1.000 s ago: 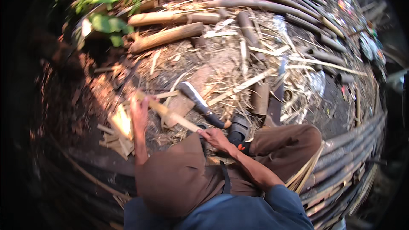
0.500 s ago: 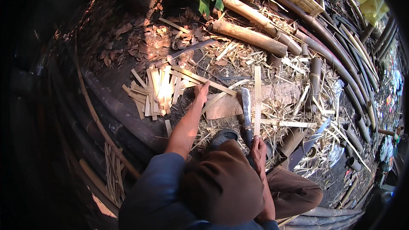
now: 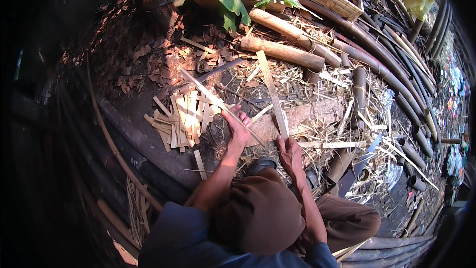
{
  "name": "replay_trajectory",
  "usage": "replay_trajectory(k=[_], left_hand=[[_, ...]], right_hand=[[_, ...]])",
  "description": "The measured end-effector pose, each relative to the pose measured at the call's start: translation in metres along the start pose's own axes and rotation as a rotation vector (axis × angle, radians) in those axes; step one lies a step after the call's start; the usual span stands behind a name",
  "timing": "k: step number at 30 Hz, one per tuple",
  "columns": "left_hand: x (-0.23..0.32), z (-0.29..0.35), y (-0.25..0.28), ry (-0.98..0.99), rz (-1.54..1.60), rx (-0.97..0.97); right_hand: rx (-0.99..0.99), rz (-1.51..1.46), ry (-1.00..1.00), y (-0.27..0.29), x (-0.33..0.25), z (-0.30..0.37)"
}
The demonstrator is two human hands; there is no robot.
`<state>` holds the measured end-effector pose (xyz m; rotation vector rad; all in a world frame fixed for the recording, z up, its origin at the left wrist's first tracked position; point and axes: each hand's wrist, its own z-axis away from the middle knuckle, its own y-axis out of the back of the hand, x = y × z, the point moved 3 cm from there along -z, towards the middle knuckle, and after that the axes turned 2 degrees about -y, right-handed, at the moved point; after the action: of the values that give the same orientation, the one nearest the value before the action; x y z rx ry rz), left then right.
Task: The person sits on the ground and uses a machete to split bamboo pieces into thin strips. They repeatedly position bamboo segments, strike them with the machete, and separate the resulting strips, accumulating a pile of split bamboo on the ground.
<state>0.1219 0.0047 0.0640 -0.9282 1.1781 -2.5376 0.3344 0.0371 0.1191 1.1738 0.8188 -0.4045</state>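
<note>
Nearest me, my right hand (image 3: 291, 155) pinches the lower end of a long, flat, pale-yellow bamboo strip (image 3: 271, 92) pointing away from me. Just beyond, my left hand (image 3: 237, 128), fingers loosely curled, holds a slim, straight, pale bamboo strip (image 3: 206, 93) slantwise. I judge this step as handling 2 strips, 1 per hand; moving either calls for keeping them from catching. Left of my left hand lies a sunlit heap of flat, pale strips (image 3: 181, 119) (loosely crossed); farther off rests a thick, tan, round bamboo length (image 3: 282, 53).
</note>
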Motion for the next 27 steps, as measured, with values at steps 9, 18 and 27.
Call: replay_trajectory(k=[9,18,27], left_hand=[[-0.008,0.045,-0.074,0.048,-0.139,-0.443],[0.012,-0.024,-0.038,0.126,-0.199,-0.336],[0.016,0.051,-0.135,-0.047,-0.401,-0.289]], right_hand=[[-0.172,-0.496,-0.167,0.020,-0.003,0.024],[-0.249,-0.446,-0.072,0.048,0.059,0.097],[-0.312,-0.616,-0.124,0.025,0.065,0.116]])
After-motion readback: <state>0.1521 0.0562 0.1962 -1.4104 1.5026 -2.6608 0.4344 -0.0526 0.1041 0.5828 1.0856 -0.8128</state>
